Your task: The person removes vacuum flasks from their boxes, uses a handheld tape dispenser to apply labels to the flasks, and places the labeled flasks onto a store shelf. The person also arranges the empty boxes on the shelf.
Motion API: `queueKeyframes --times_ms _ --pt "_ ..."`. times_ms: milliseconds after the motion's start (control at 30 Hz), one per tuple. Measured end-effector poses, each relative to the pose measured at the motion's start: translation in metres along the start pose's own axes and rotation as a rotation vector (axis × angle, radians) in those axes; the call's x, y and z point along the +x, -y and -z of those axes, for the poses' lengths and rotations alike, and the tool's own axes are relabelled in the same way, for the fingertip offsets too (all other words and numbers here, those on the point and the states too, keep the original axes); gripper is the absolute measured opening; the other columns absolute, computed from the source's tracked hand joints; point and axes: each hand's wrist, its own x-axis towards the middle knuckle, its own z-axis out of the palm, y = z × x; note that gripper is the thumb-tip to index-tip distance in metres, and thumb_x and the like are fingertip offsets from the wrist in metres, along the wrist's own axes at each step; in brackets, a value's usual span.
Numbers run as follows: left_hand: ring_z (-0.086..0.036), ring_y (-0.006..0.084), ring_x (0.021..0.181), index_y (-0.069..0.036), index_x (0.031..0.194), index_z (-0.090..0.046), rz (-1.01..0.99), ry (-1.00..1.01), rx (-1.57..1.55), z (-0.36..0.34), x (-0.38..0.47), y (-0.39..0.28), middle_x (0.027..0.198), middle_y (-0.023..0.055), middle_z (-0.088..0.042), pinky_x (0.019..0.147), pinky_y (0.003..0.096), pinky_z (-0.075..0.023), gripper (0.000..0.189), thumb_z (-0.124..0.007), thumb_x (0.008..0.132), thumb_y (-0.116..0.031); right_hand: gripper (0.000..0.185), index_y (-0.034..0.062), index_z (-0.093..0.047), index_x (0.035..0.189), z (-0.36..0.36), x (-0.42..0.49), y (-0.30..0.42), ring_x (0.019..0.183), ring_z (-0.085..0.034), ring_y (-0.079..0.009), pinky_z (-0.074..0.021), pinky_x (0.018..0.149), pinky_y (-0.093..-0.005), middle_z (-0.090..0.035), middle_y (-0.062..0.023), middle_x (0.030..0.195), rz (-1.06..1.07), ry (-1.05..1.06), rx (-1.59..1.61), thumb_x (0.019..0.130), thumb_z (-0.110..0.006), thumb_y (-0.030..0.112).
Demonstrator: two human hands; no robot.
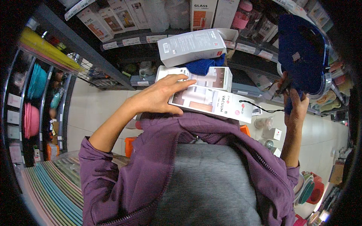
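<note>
My left hand (167, 91) spans the left end of a white printed vacuum cup box (215, 103), with the thumb along its near edge and the fingers across its top. The box lies against my jacket front. Behind it is a second white box (195, 73), with a crumpled blue cloth (202, 66) on top. A grey-white carton (192, 46) with an open end flap lies just beyond. My right hand (297, 107) grips the lower part of a dark blue item (301, 53), whose exact kind I cannot tell. A black twisted cord (263, 108) runs from over the box to that hand.
Shop shelves with boxed glass bottles (133, 15) and a pink-banded bottle (241, 15) rise ahead. A wire basket (103, 80) projects at left. Several small items, including a white box (273, 134), stand on the tiled floor (314, 147). Striped stacked goods (53, 188) sit at lower left.
</note>
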Motion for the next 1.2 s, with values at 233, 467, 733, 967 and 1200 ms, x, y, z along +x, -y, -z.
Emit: queueKeyframes --times_ms 233,467,733,967,1200 --pt "-0.045 0.0401 0.130 -0.013 0.147 -0.042 -0.085 0.052 0.088 -0.029 0.035 -0.019 0.143 0.0215 -0.045 0.109 0.0474 -0.0368 0.093 -0.084 0.066 -0.031 0.043 -0.0071 -0.058 0.123 -0.016 0.000 0.007 0.097 -0.069 -0.0270 -0.0521 0.091 -0.0352 -0.068 -0.0181 0.114 0.008 -0.046 0.068 0.083 -0.069 0.007" --pt "-0.052 0.0401 0.111 -0.012 0.149 -0.039 -0.059 0.008 0.181 -0.057 0.067 -0.036 0.120 0.0221 -0.051 0.092 0.0482 -0.0444 0.085 -0.075 0.073 -0.025 0.047 -0.0084 -0.051 0.129 -0.008 0.002 0.014 0.105 -0.066 -0.0279 -0.0521 0.094 -0.0390 -0.063 -0.0213 0.122 0.054 -0.013 0.032 0.088 -0.066 0.010" --pt "-0.042 0.0261 0.126 -0.010 0.158 -0.015 -0.112 -0.449 -0.534 -0.025 0.025 0.005 0.133 0.0132 -0.043 0.111 0.0385 -0.0296 0.133 -0.094 0.051 -0.020 0.041 -0.0048 -0.056 0.126 0.000 0.005 0.015 0.100 -0.067 -0.0266 -0.0520 0.090 -0.0379 -0.067 -0.0166 0.116 0.089 -0.081 -0.030 0.087 -0.065 0.005" --pt "-0.038 0.0247 0.136 -0.013 0.158 -0.013 -0.022 -0.469 -0.922 -0.010 -0.021 0.030 0.144 0.0077 -0.039 0.118 0.0376 -0.0205 0.133 -0.093 0.053 -0.012 0.045 -0.0078 -0.051 0.130 -0.011 0.004 0.017 0.103 -0.066 -0.0262 -0.0512 0.093 -0.0379 -0.065 -0.0188 0.121 0.062 -0.032 0.004 0.088 -0.061 0.005" --pt "-0.049 0.0336 0.127 -0.009 0.141 -0.051 0.009 -0.352 -0.105 0.032 -0.051 0.000 0.138 0.0165 -0.048 0.107 0.0404 -0.0393 0.091 -0.088 0.059 -0.022 0.047 -0.0054 -0.053 0.128 -0.012 0.000 0.014 0.102 -0.067 -0.0274 -0.0514 0.093 -0.0388 -0.066 -0.0184 0.118 0.096 -0.017 -0.014 0.084 -0.065 0.007"
